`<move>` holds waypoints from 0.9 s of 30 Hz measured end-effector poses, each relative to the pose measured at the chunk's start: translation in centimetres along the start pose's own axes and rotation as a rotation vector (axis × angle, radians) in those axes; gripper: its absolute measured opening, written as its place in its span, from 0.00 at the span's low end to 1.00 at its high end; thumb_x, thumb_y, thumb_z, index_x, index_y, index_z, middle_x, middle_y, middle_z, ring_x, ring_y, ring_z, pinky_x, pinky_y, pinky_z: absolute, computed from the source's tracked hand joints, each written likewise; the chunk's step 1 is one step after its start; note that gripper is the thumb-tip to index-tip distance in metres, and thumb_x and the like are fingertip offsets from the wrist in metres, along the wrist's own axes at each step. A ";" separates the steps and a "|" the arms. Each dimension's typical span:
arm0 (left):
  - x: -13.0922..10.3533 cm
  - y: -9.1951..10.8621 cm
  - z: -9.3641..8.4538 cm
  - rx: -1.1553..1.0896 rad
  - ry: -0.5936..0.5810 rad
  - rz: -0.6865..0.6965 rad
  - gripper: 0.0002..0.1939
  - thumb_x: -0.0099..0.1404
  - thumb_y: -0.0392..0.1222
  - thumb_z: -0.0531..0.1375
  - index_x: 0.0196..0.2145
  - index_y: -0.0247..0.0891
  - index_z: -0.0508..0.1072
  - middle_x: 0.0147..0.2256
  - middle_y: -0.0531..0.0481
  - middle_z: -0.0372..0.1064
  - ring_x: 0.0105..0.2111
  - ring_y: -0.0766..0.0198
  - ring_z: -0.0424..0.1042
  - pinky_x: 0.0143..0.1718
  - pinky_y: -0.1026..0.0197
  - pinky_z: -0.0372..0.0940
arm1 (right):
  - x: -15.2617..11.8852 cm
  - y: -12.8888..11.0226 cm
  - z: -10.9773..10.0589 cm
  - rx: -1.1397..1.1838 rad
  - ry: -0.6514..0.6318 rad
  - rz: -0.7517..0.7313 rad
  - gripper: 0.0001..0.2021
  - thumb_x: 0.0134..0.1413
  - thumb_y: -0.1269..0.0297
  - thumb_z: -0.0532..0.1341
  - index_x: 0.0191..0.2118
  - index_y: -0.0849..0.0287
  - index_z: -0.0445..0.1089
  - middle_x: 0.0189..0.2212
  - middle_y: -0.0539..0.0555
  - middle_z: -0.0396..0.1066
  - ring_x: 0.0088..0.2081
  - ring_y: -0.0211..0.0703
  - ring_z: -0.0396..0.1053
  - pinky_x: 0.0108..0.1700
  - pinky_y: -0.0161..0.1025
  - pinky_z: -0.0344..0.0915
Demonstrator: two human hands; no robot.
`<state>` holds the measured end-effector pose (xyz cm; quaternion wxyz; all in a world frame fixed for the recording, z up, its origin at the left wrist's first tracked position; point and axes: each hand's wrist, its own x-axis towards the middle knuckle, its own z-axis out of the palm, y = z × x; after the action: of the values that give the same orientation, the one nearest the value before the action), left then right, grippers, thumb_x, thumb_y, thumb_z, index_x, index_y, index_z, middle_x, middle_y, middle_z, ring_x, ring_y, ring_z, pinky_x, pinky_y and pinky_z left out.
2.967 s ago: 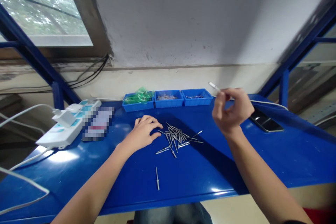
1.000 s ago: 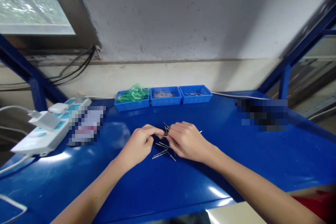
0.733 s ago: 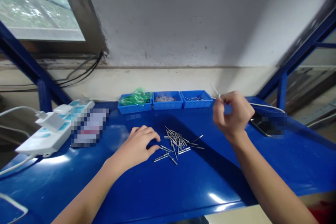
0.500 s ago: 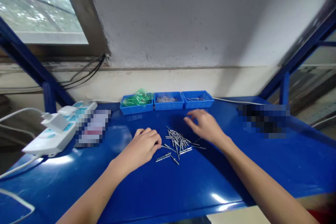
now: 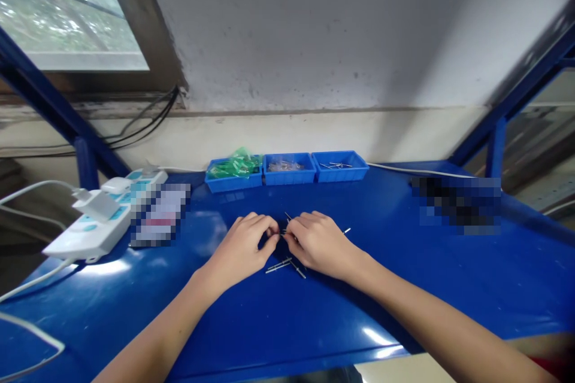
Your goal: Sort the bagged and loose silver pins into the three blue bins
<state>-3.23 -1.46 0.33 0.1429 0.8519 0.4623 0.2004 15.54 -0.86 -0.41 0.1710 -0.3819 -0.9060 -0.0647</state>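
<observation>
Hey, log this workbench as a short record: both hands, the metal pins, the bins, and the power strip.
Left grip: left hand, fingertips close to the right hand; hold unclear
Right grip: knuckles up, over the pile; hold unclear
Metal pins: loose on the blue table, partly hidden by the right hand
Left bin: green plastic
Middle bin: small items, blurred
Right bin: a few thin pieces
Power strip: table's left, white plug inserted

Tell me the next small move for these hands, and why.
I'd probably raise the right hand slightly: metal pins poke out around it, so it seems to cover more, its fingertips nearly meet those of the left hand, and whether either grips the sliver of metal between them can't be seen clearly.
</observation>
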 end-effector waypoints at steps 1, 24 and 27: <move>0.1 -0.1 0.1 -0.013 0.000 -0.003 0.04 0.63 0.36 0.52 0.32 0.40 0.66 0.31 0.53 0.68 0.35 0.60 0.64 0.37 0.57 0.59 | 0.0 -0.1 0.1 -0.010 0.010 -0.013 0.10 0.59 0.66 0.50 0.28 0.60 0.64 0.25 0.51 0.69 0.27 0.38 0.62 0.32 0.40 0.49; -0.8 0.0 -1.1 0.073 -0.282 0.133 0.06 0.65 0.39 0.55 0.30 0.40 0.69 0.32 0.53 0.68 0.36 0.60 0.64 0.42 0.55 0.55 | -0.9 6.3 -2.8 0.116 0.064 0.372 0.12 0.60 0.58 0.52 0.37 0.58 0.69 0.31 0.54 0.72 0.35 0.43 0.67 0.37 0.39 0.58; -0.5 0.2 -1.4 0.019 -0.171 0.090 0.07 0.67 0.39 0.51 0.33 0.41 0.68 0.33 0.53 0.68 0.36 0.61 0.64 0.39 0.57 0.57 | -0.5 2.6 -2.4 0.245 -0.002 0.084 0.12 0.61 0.57 0.52 0.37 0.58 0.68 0.32 0.53 0.71 0.36 0.41 0.65 0.39 0.38 0.57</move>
<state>-4.04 -1.93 1.50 0.1646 0.8870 0.4116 0.1290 18.33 -0.02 1.62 0.2179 -0.3956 -0.8906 0.0543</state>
